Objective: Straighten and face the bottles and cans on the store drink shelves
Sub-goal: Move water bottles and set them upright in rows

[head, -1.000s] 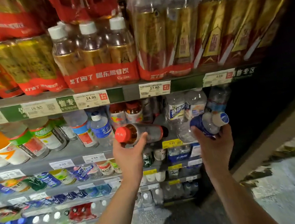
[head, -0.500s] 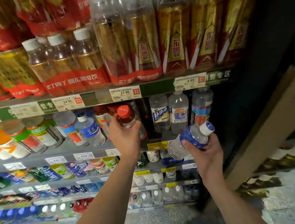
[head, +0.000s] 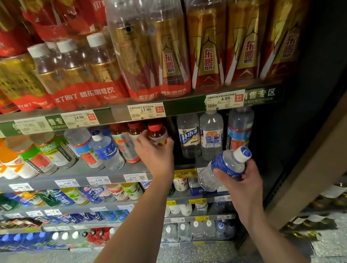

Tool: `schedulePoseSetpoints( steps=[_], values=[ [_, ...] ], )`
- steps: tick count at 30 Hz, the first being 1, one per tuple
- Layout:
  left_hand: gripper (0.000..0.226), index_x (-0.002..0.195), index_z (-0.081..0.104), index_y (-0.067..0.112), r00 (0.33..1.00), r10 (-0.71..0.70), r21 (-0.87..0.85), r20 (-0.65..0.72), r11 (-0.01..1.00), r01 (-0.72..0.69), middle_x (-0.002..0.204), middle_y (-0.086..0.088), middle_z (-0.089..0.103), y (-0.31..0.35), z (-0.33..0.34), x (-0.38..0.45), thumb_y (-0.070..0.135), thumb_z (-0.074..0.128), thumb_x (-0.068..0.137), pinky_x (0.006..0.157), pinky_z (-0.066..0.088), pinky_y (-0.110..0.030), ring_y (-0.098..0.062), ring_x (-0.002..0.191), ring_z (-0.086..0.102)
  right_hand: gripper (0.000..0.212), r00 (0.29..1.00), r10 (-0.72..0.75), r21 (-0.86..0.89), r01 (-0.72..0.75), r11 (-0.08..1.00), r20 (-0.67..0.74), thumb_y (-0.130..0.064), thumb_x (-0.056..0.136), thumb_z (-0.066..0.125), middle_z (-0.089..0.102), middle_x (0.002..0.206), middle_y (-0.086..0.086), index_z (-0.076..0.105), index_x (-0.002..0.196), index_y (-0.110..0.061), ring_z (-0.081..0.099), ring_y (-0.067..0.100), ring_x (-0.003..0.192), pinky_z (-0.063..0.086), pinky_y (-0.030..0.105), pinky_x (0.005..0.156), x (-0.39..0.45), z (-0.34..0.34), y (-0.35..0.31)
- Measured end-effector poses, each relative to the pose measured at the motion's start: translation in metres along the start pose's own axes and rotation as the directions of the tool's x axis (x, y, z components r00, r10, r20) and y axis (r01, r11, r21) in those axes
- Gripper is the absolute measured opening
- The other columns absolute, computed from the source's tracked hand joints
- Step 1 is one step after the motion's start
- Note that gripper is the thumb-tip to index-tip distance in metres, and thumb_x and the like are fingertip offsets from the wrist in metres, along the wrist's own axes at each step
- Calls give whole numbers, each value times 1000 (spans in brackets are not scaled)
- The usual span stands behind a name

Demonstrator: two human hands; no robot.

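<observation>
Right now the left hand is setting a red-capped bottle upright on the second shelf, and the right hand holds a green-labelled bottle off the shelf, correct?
One slip: the bottle in the right hand has a blue label and white cap, not green, as the head view shows. The left hand is indeed on the red-capped bottle at the second shelf.

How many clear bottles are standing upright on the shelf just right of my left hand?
3: a dark-blue-label bottle nearest the left hand, an orange-and-blue-label bottle beside it, and a red-and-blue-label bottle farthest right. More may hide behind.

One head-worn wide-angle view looks forward and slightly down, close to the drink shelves (head: 116, 172); floor (head: 204, 262) at 6 o'clock; both forearms reach in from below.
</observation>
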State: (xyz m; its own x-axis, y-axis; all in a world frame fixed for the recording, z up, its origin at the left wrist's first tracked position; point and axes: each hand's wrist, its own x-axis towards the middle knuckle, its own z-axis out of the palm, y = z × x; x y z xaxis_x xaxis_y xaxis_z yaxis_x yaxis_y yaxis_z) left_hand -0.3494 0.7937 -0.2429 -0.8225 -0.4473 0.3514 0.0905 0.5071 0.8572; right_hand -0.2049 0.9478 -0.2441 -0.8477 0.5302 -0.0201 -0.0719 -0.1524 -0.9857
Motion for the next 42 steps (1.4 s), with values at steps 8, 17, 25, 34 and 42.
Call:
schedulePoseSetpoints(
  steps=[8, 17, 25, 34, 42],
  values=[
    [68, 124, 48, 11, 994, 27, -44, -106, 999, -32, 118, -1, 49, -1, 4, -6, 27, 85, 69, 101, 34, -22, -10, 109, 42, 58, 1000, 14, -55, -15, 998, -20, -9, 74, 84, 71, 109, -4, 57, 124, -19, 68, 9, 97, 56, 29, 90, 0, -10, 4],
    [55, 119, 51, 19, 980, 125, -239, 155, 967, -85, 113, 2, 55, 30, 15, -79, 30, 85, 77, 95, 51, -36, -16, 105, 57, 57, 980, -72, -118, 50, 992, -188, -8, 73, 84, 70, 112, 0, 56, 123, -14, 67, 3, 98, 53, 19, 92, -10, -38, 0],
    [69, 132, 48, 18, 855, 190, -262, 482, 963, -66, 124, 0, 59, 85, 80, -116, 32, 83, 74, 92, 54, -35, -12, 110, 61, 53, 957, -84, -138, 47, 989, -279, -17, 71, 87, 72, 104, -16, 60, 113, -36, 69, 8, 98, 55, 33, 90, -25, -73, -11],
    [82, 140, 43, 4, 952, 113, -128, 283, 989, -80, 132, -15, 45, 106, 110, -137, 21, 87, 73, 103, 39, -35, -32, 121, 48, 57, 954, -55, -190, -3, 982, -296, -14, 67, 89, 68, 99, -22, 56, 105, -39, 64, -4, 93, 50, 12, 76, -45, -98, -8],
    [73, 138, 42, 19, 923, 133, -136, 361, 987, -89, 129, -5, 63, 102, 119, -130, 28, 81, 78, 89, 53, -43, -26, 113, 63, 58, 964, -36, -179, -12, 984, -264, -16, 67, 89, 67, 108, -16, 56, 109, -39, 64, -4, 96, 53, 19, 83, -50, -103, -7]
  ],
)
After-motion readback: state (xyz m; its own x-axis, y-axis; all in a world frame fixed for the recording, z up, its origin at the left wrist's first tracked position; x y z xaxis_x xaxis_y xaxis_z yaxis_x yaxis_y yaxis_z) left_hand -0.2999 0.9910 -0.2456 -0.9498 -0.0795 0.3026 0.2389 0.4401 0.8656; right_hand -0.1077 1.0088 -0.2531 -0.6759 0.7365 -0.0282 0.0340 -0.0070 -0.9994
